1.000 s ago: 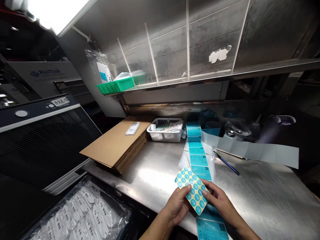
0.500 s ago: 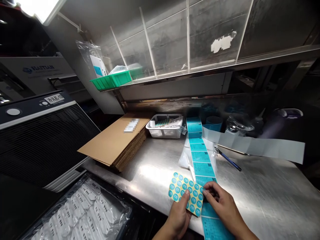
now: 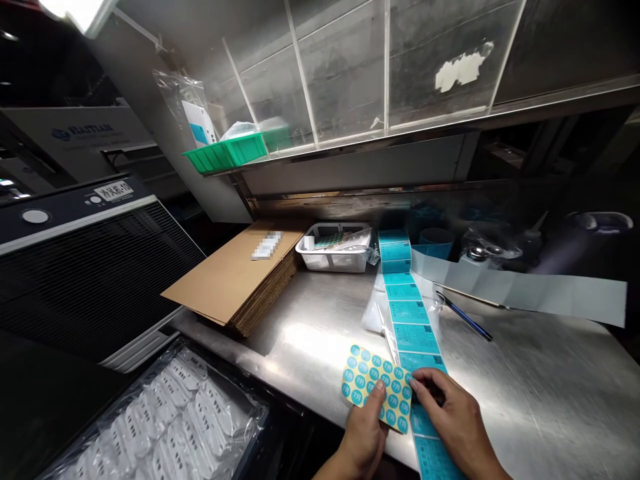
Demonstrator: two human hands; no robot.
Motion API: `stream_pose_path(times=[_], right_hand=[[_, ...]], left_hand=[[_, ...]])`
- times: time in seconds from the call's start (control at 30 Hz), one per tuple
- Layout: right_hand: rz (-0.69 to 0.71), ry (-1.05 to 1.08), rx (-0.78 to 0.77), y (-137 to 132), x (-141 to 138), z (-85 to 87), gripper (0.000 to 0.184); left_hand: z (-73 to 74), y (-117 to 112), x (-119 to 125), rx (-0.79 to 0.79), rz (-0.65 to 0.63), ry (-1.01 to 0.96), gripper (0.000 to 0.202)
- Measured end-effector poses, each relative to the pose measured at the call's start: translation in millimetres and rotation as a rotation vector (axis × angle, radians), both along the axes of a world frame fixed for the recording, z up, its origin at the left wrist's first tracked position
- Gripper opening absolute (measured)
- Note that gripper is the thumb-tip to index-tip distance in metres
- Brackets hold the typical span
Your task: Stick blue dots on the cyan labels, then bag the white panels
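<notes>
My left hand [image 3: 364, 427] is closed on a yellow sheet of round blue stickers [image 3: 361, 381], thumb on top and fingers underneath. Several of its stickers read "7月". My right hand [image 3: 453, 413] pinches the right edge of this sheet near its upper corner, beside a round sticker. Whether that sticker is lifted off the backing I cannot tell. Under the right hand runs a long strip of blue printed labels [image 3: 413, 325], coming from a label roll [image 3: 395, 245] at the back of the steel table [image 3: 305, 360].
Flat cardboard [image 3: 230, 273] is stacked at left, beside a white basket [image 3: 335, 261]. A pen [image 3: 465, 317] and a pale backing strip [image 3: 540, 290] lie at right. Below left, a crate holds bagged white parts [image 3: 165, 413]. A green bin [image 3: 227, 153] sits on the shelf above.
The view has shifted slightly, so most things appear a little further right. Both hands keep nearly the same hold on the sticker sheet.
</notes>
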State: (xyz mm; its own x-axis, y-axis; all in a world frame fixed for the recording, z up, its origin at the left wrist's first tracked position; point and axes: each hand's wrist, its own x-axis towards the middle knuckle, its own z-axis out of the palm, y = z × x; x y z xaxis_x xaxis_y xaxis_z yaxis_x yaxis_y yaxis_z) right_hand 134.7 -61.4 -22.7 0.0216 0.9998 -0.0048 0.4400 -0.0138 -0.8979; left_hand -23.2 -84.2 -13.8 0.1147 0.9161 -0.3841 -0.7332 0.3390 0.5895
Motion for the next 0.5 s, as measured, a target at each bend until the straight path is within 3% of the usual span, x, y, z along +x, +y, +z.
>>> stream_pose_path(times=[0.33, 0.5], right_hand=[[-0.08, -0.004, -0.094, 0.0, 2.1, -4.5, 0.041], [-0.02, 0.028, -0.119, 3.8, 1.3, -5.1, 0.038]], left_hand=[[-7.4, -6.8, 0.0, 0.108, -0.034, 0.14, 0.049], [-9.1, -7.8, -1.4, 0.077, -0.032, 0.192, 0.053]])
